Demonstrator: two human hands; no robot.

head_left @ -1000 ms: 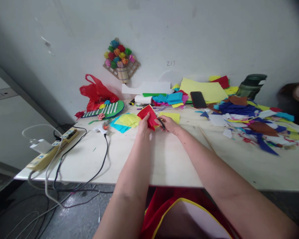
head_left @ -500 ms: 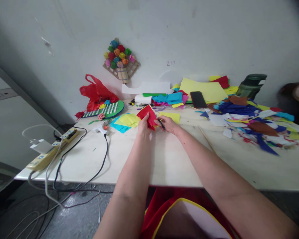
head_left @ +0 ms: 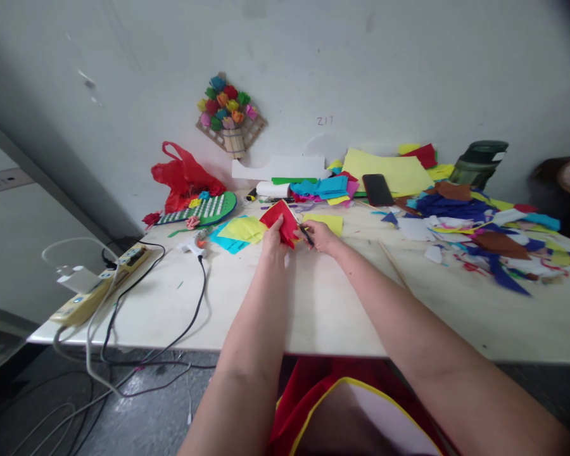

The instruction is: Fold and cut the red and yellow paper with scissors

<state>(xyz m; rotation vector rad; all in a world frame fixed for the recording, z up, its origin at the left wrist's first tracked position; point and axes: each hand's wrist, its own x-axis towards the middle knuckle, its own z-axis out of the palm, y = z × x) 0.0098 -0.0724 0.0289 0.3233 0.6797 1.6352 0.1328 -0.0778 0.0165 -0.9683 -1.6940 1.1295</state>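
Note:
Over the middle of the table, my left hand (head_left: 273, 239) pinches a red sheet of paper (head_left: 282, 216), thumb on top. The sheet is tilted, with a pale edge along its upper right side. My right hand (head_left: 323, 237) is closed round the black handles of a pair of scissors (head_left: 306, 234). Their blades lie against the paper's right edge; whether they are cutting into it I cannot tell. Just left of my left hand lie a yellow sheet (head_left: 243, 229) and a blue sheet (head_left: 225, 240). Another yellow sheet (head_left: 330, 223) lies behind my right hand.
A glue gun (head_left: 192, 246) with a black cord lies at left, near a power strip (head_left: 83, 304). Paper scraps (head_left: 498, 244) pile up at right, below a dark bottle (head_left: 479, 166). A phone (head_left: 378, 190) rests at the back. A thin stick (head_left: 395, 266) lies by my right forearm.
My left hand and the red paper have shifted very slightly left. The scissors stay in about the same place, with a little more of the blade showing beside the paper.

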